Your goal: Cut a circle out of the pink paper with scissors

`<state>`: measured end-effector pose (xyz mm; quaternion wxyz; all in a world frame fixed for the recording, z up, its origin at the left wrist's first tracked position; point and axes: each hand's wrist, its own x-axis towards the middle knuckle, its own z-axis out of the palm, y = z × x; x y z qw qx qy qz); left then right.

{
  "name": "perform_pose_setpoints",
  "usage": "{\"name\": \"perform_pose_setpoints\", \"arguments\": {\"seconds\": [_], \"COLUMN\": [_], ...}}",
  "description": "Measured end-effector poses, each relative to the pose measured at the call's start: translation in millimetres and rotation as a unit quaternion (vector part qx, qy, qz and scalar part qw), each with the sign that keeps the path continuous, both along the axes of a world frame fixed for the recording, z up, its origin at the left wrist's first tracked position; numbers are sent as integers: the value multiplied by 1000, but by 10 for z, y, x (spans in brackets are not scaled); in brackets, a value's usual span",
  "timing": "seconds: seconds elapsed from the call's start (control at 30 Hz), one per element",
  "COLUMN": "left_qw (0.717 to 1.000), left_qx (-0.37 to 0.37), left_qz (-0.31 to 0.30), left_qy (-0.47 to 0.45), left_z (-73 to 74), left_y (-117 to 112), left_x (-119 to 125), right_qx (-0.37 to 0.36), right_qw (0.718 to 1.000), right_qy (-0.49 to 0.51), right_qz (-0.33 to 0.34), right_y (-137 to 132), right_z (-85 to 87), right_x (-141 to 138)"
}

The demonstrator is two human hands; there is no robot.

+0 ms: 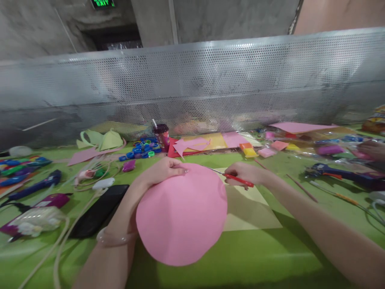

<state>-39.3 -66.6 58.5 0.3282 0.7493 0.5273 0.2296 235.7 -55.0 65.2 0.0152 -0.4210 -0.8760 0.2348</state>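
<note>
A large, roughly round sheet of pink paper [183,216] is held up in front of me. My left hand [167,170] pinches its top edge, thumb on the near face. In my right hand [245,173] is a pair of scissors [239,180] with red handles, the fingers closed round them. The blades reach left to the paper's upper right edge; how far they overlap the paper is hard to see. Behind and below the circle, a pale yellow sheet [252,208] lies on the green table [240,257].
At left lie a black phone-like object [100,210], cables and a blue glue gun [39,186]. A lidded cup [162,137] stands by blue caps [141,148] at the back. Paper scraps line the perforated metal panel [192,88]. Another person's hand [373,150] shows far right.
</note>
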Motion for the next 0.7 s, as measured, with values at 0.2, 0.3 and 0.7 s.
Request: {"name": "perform_pose_setpoints", "arguments": {"seconds": [0.2,0.3,0.7], "left_qw": [1000,1000,1000], "left_qx": [4,2,-9], "left_qz": [3,0,10], "left_qy": [11,11,14], "left_z": [-6,-6,0], "left_y": [4,6,9], "left_x": [-10,-13,-12], "right_qx": [5,0,-19], "right_qw": [1000,1000,1000], "right_qy": [-5,-10,11], "right_qz": [-3,-2,-12], "right_y": [2,7,40], "right_z": [-4,-8,-46], "right_x": [-3,0,19]}}
